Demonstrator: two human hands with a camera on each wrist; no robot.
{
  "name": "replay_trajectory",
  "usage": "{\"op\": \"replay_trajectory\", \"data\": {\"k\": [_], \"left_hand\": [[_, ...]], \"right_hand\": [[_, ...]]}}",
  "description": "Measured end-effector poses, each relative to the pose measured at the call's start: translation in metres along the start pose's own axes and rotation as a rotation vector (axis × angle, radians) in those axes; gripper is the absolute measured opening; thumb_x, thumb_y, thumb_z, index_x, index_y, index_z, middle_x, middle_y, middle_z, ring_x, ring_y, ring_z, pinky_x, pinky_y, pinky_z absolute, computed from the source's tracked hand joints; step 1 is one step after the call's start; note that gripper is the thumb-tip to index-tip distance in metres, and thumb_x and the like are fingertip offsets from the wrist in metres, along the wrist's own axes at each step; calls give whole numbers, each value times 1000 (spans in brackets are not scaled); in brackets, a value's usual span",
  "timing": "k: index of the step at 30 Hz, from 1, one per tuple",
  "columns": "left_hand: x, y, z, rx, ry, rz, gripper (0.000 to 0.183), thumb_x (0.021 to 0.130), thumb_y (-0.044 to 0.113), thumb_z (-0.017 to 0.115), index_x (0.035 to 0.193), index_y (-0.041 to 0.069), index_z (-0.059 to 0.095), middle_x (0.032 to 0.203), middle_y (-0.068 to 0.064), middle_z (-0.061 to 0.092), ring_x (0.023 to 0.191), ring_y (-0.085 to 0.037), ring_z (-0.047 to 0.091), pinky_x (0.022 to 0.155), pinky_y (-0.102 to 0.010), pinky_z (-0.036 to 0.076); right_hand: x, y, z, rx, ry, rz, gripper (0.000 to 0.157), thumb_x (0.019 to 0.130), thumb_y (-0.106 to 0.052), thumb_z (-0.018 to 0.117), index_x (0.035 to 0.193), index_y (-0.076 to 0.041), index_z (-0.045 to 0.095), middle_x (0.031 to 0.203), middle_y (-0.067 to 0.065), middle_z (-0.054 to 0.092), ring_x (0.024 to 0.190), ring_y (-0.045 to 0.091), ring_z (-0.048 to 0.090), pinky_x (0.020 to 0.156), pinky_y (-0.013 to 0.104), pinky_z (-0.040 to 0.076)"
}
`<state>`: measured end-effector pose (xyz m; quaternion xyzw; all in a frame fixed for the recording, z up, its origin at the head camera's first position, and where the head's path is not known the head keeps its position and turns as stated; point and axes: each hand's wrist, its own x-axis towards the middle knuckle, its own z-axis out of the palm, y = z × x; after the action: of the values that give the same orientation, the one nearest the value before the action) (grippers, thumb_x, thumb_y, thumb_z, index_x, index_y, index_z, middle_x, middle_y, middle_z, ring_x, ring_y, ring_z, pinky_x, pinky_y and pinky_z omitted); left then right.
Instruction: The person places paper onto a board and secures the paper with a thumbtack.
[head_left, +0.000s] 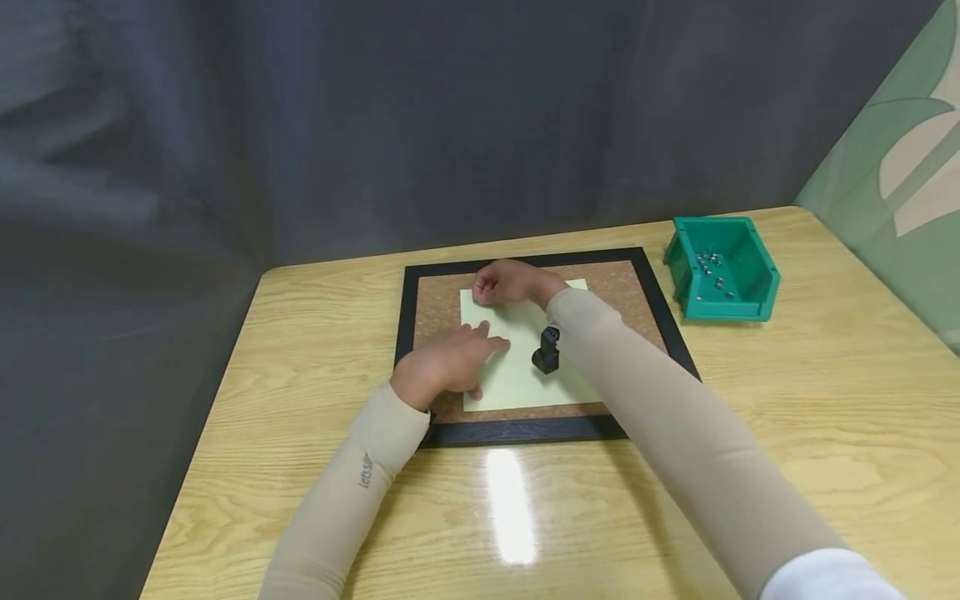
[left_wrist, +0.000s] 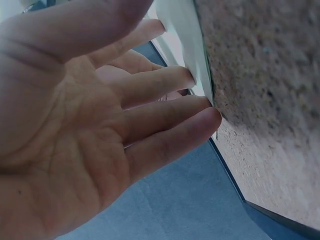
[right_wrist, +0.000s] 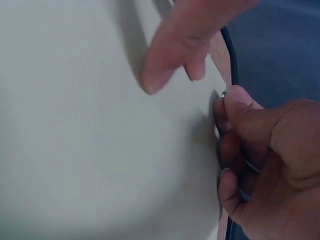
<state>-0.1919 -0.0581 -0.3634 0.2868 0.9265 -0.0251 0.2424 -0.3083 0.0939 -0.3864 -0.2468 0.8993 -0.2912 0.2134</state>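
Observation:
A pale yellow sheet of paper (head_left: pixel 517 379) lies on a cork board (head_left: pixel 626 292) with a black frame. My left hand (head_left: pixel 450 360) rests on the sheet's left side, fingers spread and fairly straight. Near the sheet's far left corner, my right hand (head_left: pixel 510 282) pinches a small silver pushpin (right_wrist: pixel 224 93) between thumb and index finger. Most of the pin is hidden by the fingertips, so whether its point is in the cork cannot be told. In the left wrist view, the left fingers (left_wrist: pixel 200 120) touch the paper's edge and the cork.
A green bin (head_left: pixel 723 310) holding several small shiny pins (head_left: pixel 708 262) stands right of the board on the wooden table (head_left: pixel 315 333). A dark curtain (head_left: pixel 450 125) hangs behind the table. A small black camera (head_left: pixel 547 350) is strapped under the right wrist.

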Motion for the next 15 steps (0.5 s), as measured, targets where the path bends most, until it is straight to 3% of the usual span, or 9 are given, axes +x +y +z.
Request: {"op": "replay_trajectory", "data": {"k": [6,15], "left_hand": [[-2,-4,1,2,0,-5,86,82,27,82,155,30,37,166,-12,23,149,-31,33,118,-47,35],[-2,-2,1,-2,-1,6,85,82,26,82,155,31,37,166,-12,22,148,-30,36,115,-46,39]], "right_hand": [[8,-9,6,-45,3,-2,12,102,-16,56,102,-12,68,88,-1,56,80,15,48,79,29,39],[7,-18,10,-135,17,49,13,101,-14,55,99,-11,67,93,2,59,86,18,51,83,32,41]]}}
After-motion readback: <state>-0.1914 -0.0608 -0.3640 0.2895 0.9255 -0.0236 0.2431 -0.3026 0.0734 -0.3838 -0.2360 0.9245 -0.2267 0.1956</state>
